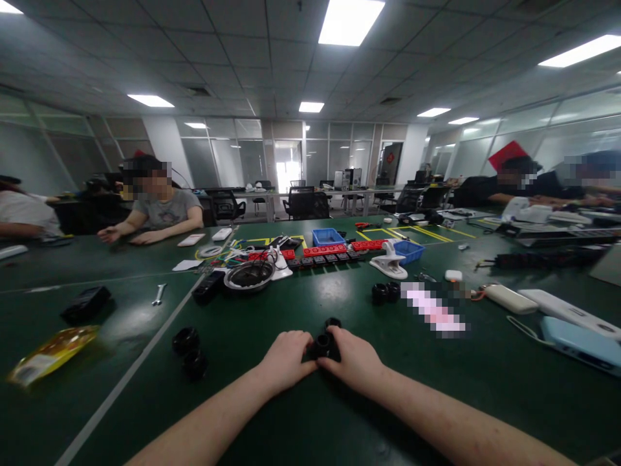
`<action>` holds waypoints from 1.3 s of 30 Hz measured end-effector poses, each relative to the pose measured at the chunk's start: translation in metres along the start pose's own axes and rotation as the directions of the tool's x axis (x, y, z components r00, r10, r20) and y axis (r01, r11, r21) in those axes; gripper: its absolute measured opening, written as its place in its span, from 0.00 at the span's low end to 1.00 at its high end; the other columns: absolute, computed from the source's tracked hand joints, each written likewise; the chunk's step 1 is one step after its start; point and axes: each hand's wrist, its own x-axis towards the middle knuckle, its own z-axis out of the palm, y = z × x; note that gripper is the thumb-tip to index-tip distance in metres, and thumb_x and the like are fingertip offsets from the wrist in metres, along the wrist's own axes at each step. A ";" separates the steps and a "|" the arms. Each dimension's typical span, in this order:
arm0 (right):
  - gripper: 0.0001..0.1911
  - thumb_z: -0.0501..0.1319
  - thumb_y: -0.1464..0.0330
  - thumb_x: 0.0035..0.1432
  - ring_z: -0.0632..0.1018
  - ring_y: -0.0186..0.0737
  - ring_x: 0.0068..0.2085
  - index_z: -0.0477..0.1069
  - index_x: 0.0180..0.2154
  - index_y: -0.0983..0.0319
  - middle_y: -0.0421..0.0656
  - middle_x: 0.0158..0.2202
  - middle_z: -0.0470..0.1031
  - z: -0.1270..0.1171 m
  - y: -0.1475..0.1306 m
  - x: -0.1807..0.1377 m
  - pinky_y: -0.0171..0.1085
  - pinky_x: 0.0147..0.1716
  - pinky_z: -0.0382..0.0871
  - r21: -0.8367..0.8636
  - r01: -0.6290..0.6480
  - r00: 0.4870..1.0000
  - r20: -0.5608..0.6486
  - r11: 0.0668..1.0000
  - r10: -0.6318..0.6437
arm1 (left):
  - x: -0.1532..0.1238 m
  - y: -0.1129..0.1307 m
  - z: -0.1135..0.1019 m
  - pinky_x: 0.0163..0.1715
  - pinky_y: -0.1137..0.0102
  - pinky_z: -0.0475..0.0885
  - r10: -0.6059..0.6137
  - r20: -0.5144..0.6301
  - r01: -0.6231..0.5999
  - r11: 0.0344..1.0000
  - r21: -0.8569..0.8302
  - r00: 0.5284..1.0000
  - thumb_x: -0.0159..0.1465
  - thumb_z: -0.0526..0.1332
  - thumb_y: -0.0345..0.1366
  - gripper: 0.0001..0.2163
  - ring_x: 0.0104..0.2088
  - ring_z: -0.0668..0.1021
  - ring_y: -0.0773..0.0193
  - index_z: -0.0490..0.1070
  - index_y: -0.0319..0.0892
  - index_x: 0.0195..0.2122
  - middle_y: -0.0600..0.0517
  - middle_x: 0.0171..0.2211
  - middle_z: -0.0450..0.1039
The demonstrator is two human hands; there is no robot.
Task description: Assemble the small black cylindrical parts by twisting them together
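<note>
In the middle of the green table, a black pipe fitting (323, 344) with a round open end sits between my two hands. My left hand (289, 358) closes on its left side, with thumb and fingers against it. Around its right side curls my right hand (355, 358), the thumb tip almost meeting the left one. A further black round part (333, 321) shows just behind; whether it belongs to the same fitting I cannot tell. Two similar black fittings (189, 353) stand at the left, and another pair (386, 293) lies beyond my right hand.
A wrench (158, 294), a yellow packet (53, 353) and a black device (86, 304) lie at left. Farther back are a round speaker-like part (249, 276), blue bins (328, 237) and a white clamp stand (389, 262). Power banks (582, 340) lie right. Other people sit around the table.
</note>
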 end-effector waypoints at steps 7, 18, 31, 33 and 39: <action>0.16 0.60 0.62 0.46 0.72 0.42 0.38 0.66 0.38 0.60 0.44 0.37 0.70 0.010 0.004 0.002 0.36 0.35 0.63 -0.014 0.040 0.999 -0.033 0.999 -0.040 | -0.005 0.002 -0.006 0.29 0.71 0.62 0.071 0.038 -0.070 0.997 -0.015 0.997 0.52 0.60 0.39 0.07 0.33 0.72 0.59 0.66 0.43 0.30 0.53 0.30 0.69; 0.20 0.61 0.62 0.44 0.72 0.41 0.39 0.65 0.41 0.60 0.43 0.39 0.71 -0.004 0.025 -0.009 0.36 0.36 0.64 0.097 0.088 0.996 -0.029 0.991 -0.086 | -0.004 0.003 -0.005 0.26 0.71 0.62 0.057 -0.013 -0.057 0.998 -0.027 0.998 0.56 0.55 0.41 0.06 0.29 0.71 0.62 0.66 0.45 0.29 0.54 0.28 0.68; 0.19 0.60 0.58 0.48 0.73 0.44 0.38 0.66 0.39 0.64 0.48 0.37 0.72 -0.069 0.154 -0.023 0.35 0.32 0.64 -0.064 -0.526 0.842 -0.184 0.848 0.508 | 0.011 -0.026 0.028 0.52 0.53 0.57 -0.084 -0.395 0.109 0.993 0.042 0.915 0.59 0.51 0.47 0.29 0.57 0.57 0.50 0.46 0.41 0.59 0.43 0.57 0.52; 0.21 0.60 0.58 0.48 0.74 0.45 0.39 0.64 0.41 0.63 0.48 0.38 0.73 -0.073 0.162 -0.015 0.35 0.30 0.64 -0.074 -0.568 0.812 -0.210 0.820 0.544 | 0.013 -0.029 0.029 0.52 0.54 0.56 -0.119 -0.346 0.137 0.990 0.028 0.931 0.59 0.50 0.49 0.31 0.57 0.57 0.50 0.45 0.40 0.59 0.42 0.57 0.53; 0.27 0.60 0.59 0.48 0.74 0.47 0.39 0.58 0.48 0.61 0.47 0.38 0.72 -0.069 0.161 0.006 0.35 0.27 0.62 -0.126 -0.561 0.806 -0.307 0.818 0.506 | 0.015 -0.029 0.020 0.51 0.55 0.59 -0.203 -0.247 0.191 0.979 -0.072 0.947 0.59 0.51 0.48 0.28 0.53 0.64 0.51 0.51 0.41 0.57 0.44 0.52 0.62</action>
